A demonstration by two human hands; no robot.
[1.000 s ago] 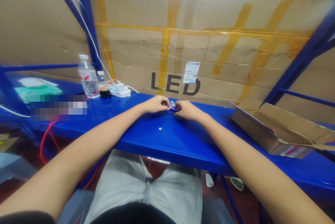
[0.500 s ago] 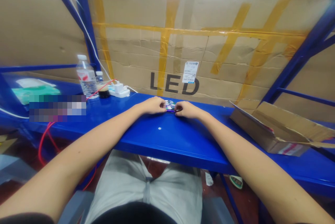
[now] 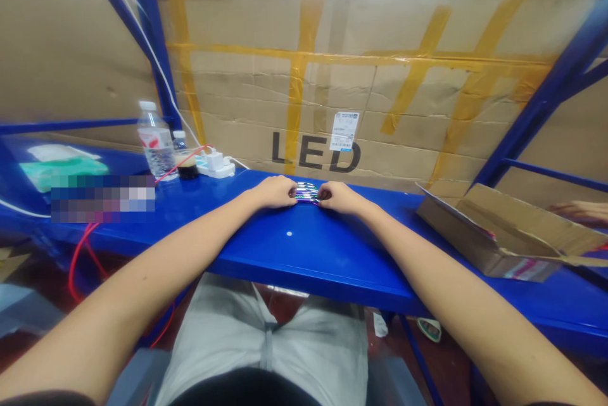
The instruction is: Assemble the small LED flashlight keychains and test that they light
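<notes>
Several slim, shiny pens lie side by side on the blue table, in silver, green and purple tones. Their pointed ends face right. My left hand has its fingers closed around the left ends, and my right hand pinches at the tips on the right side. Both hands rest low over the tabletop near its back edge. Fingers cover the ends of the row, so the exact grip on each pen is hidden.
An open cardboard box stands at the right, with another person's hand beyond it. At the left are a water bottle, a small dark bottle, a power strip and a green packet. A large cardboard sheet stands behind.
Slightly more of the pens shows between my hands, as my left fingers sit a little further left. Another person's hand has appeared at the far right, behind the box.
</notes>
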